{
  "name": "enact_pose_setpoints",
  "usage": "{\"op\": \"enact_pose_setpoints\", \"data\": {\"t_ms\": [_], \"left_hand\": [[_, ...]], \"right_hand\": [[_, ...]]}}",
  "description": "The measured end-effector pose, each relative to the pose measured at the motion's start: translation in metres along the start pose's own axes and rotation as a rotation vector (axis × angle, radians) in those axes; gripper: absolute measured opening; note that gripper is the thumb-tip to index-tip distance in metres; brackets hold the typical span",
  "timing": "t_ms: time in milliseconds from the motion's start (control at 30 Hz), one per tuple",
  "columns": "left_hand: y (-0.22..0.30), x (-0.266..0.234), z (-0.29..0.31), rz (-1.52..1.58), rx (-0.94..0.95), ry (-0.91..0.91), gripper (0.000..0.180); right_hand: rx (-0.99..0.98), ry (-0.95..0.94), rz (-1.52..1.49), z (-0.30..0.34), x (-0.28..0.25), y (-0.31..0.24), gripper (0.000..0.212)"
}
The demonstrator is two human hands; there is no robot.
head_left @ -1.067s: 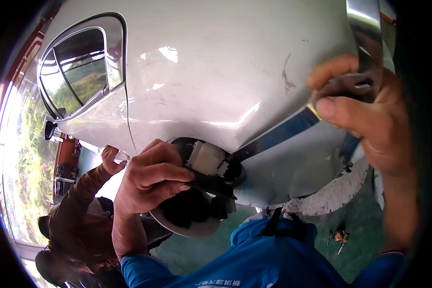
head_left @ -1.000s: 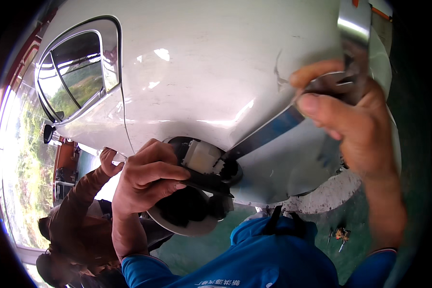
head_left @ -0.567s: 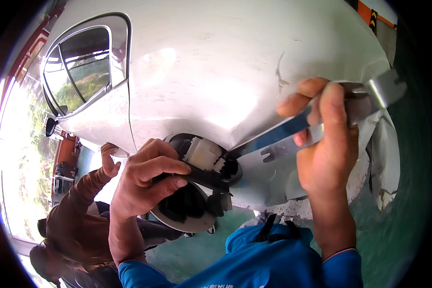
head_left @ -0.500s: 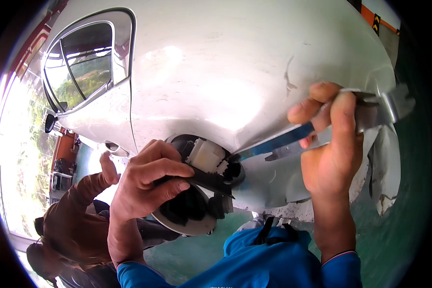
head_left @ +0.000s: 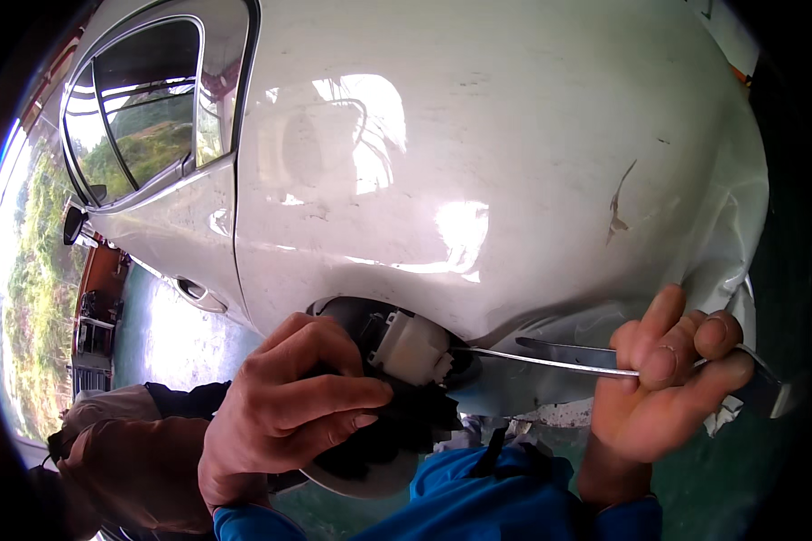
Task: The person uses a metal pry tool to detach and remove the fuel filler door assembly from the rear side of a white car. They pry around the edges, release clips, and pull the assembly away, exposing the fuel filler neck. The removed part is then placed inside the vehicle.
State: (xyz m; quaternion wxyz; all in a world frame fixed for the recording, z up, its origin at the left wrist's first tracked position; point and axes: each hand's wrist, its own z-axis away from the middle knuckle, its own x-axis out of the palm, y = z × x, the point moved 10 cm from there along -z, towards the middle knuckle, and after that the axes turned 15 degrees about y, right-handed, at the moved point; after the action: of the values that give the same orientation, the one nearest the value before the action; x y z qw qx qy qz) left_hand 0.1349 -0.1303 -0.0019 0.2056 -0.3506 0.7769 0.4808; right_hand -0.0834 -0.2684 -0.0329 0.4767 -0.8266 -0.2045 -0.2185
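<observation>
A white plastic block (head_left: pixel 410 350) sits in the round dark recess (head_left: pixel 345 314) of a car's side panel, apparently the fuel filler opening. My left hand (head_left: pixel 284 406) is closed at the recess, thumb and fingers pinching a black, flexible-looking flap (head_left: pixel 415 413) below the block. My right hand (head_left: pixel 672 388) grips two flat metal pry bars together. The longer pry bar (head_left: pixel 559 362) is seen edge-on, its tip reaching into the recess beside the block. The shorter bar (head_left: pixel 568 349) ends in the air before the panel. Under my left hand hangs a round, pale-rimmed flap (head_left: pixel 370 482).
The silver-white car body (head_left: pixel 514 117) fills the view, scratched and crumpled at the right rear (head_left: pixel 713 234). A side window (head_left: pixel 144 108) and door handle (head_left: pixel 198 293) are at left. Another person in brown (head_left: pixel 144 460) is low at the left, beside the car.
My right hand has dropped and the pry bars have turned from their broad faces to edge-on. My left hand keeps its pinch. The other person's raised hand is out of sight.
</observation>
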Motion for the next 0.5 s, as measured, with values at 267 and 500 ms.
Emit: {"op": "enact_pose_setpoints", "data": {"t_ms": [267,500], "left_hand": [[-0.004,0.001,-0.001,-0.006,-0.024,-0.023,0.022],[-0.005,0.001,-0.003,0.000,-0.041,-0.027,0.022]], "right_hand": [[0.281,0.132,-0.244,-0.002,-0.030,0.034,0.043],[0.404,0.087,-0.325,-0.001,-0.023,0.047,0.032]]}}
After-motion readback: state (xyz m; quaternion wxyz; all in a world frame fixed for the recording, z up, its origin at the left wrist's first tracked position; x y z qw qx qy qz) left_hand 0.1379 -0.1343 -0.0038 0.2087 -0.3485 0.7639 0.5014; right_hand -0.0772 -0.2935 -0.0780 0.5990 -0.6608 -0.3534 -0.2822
